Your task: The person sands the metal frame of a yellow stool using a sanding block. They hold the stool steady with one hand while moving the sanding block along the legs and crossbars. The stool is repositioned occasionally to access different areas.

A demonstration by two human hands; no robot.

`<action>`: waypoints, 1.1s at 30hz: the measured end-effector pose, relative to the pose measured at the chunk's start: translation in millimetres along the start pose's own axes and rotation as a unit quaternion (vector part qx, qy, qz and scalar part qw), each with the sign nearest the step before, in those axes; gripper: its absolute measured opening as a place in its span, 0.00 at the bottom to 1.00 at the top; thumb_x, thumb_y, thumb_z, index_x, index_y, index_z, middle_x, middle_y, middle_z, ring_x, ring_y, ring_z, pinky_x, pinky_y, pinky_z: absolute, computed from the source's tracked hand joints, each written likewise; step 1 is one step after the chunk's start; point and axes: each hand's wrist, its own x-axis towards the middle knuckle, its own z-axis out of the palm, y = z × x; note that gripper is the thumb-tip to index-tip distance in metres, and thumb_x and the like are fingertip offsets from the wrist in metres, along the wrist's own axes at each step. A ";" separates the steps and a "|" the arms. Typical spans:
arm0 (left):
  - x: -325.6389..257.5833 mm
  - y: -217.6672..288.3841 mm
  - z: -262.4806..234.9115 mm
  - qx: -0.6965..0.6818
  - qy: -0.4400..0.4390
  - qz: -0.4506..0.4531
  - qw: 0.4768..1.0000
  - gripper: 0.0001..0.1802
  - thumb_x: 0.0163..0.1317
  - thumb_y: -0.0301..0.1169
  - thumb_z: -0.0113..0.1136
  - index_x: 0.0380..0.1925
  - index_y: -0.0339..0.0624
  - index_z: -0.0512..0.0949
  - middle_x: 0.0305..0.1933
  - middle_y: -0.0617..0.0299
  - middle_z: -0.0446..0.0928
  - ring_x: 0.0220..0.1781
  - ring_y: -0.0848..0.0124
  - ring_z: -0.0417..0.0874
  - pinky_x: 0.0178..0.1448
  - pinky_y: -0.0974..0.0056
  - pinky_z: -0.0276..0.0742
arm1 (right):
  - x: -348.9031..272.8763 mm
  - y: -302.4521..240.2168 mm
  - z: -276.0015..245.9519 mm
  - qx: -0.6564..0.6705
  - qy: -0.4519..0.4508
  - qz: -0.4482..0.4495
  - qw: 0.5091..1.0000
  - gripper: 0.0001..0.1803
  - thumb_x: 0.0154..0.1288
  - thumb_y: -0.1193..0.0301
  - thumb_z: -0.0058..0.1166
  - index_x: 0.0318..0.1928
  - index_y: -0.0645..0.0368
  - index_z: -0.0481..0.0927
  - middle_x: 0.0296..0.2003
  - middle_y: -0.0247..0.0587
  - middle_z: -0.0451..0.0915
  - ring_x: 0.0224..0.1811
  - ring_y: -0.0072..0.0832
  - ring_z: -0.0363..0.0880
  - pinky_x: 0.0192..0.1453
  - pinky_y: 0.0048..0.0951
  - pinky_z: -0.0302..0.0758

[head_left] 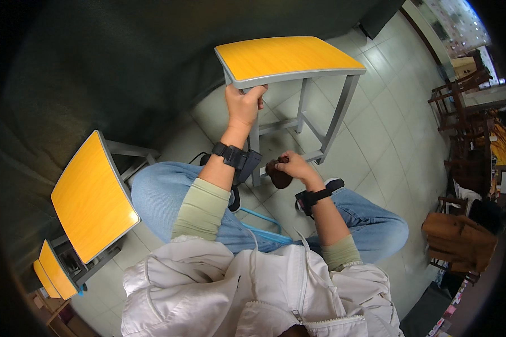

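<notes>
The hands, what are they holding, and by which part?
The left hand grips the yellow stool by a leg, just under its top. The right hand holds a brown thing by its upper edge.

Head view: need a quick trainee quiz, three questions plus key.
1. Which hand holds the dark brown, rounded item?
2. Where is the left hand?
a) on the blue jeans
b) just under the near-left corner of the yellow-topped, grey-framed stool ahead
c) on the tiled floor
3. True or false: both of the person's wrists are bare.

Key:
1. The right hand.
2. b.
3. False: there is a black strap on the left wrist and another on the right.
</notes>
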 end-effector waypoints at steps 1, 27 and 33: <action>0.0 -0.3 0.6 -0.001 0.003 -0.006 1.000 0.06 0.50 0.24 0.59 0.26 0.31 0.78 0.25 0.59 0.78 0.17 0.73 0.73 0.18 0.69 0.67 | 3.2 2.6 9.3 0.016 0.022 -0.042 0.999 0.29 0.50 0.66 0.65 0.50 0.69 0.71 0.42 0.55 0.79 0.45 0.43 0.79 0.49 0.36 0.75; -5.7 -2.3 -0.6 -0.004 0.001 0.003 1.000 0.06 0.50 0.23 0.58 0.26 0.29 0.79 0.27 0.56 0.80 0.16 0.72 0.73 0.18 0.68 0.66 | -32.6 53.4 51.4 -0.275 0.177 -0.172 0.929 0.37 0.47 0.74 0.65 0.60 0.38 0.71 0.64 0.32 0.67 0.65 0.38 0.66 0.54 0.48 0.71; -5.9 -1.3 -0.5 0.006 -0.004 0.005 1.000 0.06 0.50 0.23 0.57 0.27 0.30 0.79 0.26 0.57 0.79 0.16 0.72 0.73 0.18 0.68 0.67 | -18.4 88.1 -10.4 -0.309 0.252 -0.037 0.916 0.29 0.50 0.77 0.60 0.55 0.44 0.73 0.66 0.34 0.66 0.63 0.43 0.67 0.57 0.49 0.71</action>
